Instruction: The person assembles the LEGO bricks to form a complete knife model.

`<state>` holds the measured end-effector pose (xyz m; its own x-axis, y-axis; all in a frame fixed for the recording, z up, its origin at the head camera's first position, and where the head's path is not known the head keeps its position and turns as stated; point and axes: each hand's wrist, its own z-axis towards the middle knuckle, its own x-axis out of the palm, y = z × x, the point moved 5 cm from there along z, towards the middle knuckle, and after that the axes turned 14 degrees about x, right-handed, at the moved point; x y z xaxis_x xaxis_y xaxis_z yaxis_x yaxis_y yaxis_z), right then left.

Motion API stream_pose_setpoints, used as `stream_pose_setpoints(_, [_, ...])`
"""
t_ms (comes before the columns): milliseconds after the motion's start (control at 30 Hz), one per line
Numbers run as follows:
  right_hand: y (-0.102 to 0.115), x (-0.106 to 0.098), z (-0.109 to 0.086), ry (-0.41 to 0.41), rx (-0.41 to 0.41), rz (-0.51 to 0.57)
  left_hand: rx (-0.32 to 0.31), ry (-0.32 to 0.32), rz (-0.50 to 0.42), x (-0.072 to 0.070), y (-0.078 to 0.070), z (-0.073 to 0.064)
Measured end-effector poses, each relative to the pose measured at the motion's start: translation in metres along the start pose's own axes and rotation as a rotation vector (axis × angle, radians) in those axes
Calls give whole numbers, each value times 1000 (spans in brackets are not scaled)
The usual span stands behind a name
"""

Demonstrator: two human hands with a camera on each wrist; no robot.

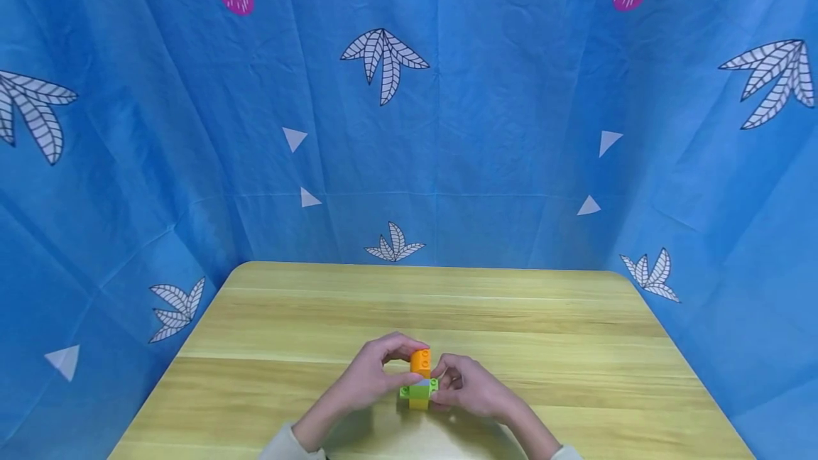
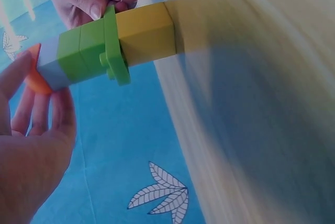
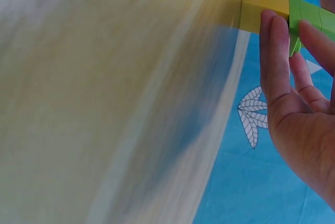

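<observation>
A small tower of toy building blocks stands upright on the wooden table. At its base is a yellow block [image 2: 147, 34], with a thin green plate [image 2: 113, 46] across it that juts out on both sides. Above come green blocks [image 2: 84, 51], a light blue block [image 2: 54, 63] and an orange block [image 1: 420, 362] on top. My left hand [image 1: 373, 376] grips the orange block between thumb and fingers. From the right, my right hand [image 1: 476, 390] pinches the jutting end of the green plate; in the right wrist view its fingers [image 3: 277, 51] partly cover the yellow block.
The wooden table [image 1: 307, 311] extends around the tower, with its far edge well beyond the hands. A blue patterned curtain [image 1: 498, 126] hangs behind the table and along both sides.
</observation>
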<state>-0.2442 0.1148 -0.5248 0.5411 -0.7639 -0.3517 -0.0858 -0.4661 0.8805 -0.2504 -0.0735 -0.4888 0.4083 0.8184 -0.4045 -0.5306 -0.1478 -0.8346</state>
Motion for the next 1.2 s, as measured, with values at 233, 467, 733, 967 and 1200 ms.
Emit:
stream_pose_setpoints(233, [-2,0,1,-7,6,-7,-17,-17,-26,2,3,-3])
stream_pose_setpoints(467, [-1,-2,-2,8,6,16,-15,-24,-35,4,3,-3])
stream_pose_setpoints(733, [1,-3,-1,23,21,6,18,-44,-13,3,3,-5])
stream_pose_setpoints(967, [1,-2,1,15,11,2,46,-54,28,3,3,-6])
stream_pose_setpoints(1200, [0,-1,3,31,3,24,61,-49,33,2,4,-6])
